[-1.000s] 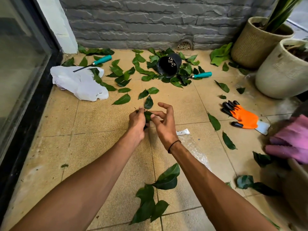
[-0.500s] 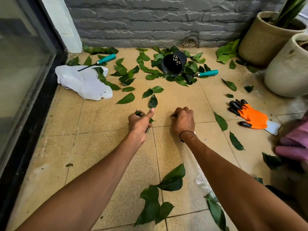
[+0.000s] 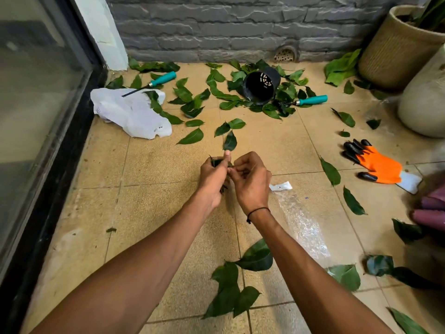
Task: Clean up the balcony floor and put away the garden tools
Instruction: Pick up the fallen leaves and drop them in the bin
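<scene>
Green leaves lie scattered over the tan tiled balcony floor (image 3: 154, 213). My left hand (image 3: 213, 175) grips a small bunch of gathered leaves (image 3: 216, 162), thumb raised. My right hand (image 3: 250, 179) is curled right beside it, fingertips at the bunch; what they pinch is hidden. A single leaf (image 3: 230, 141) lies just beyond my hands. Two teal-handled garden tools lie farther off: one (image 3: 154, 81) partly on a white plastic bag (image 3: 131, 110), the other (image 3: 309, 100) by a tipped black pot (image 3: 261, 85). An orange glove (image 3: 375, 163) lies at right.
A grey stone wall with a drain closes the far side. A glass door with a black frame (image 3: 48, 189) runs along the left. Two large planters (image 3: 395, 47) stand at the far right. Clear plastic wrap (image 3: 301, 225) lies near my right forearm. Pink-gloved fingers (image 3: 431, 210) show at the right edge.
My right hand has come off the floor and moved left to meet my left hand at the leaf bunch. The view has shifted slightly closer.
</scene>
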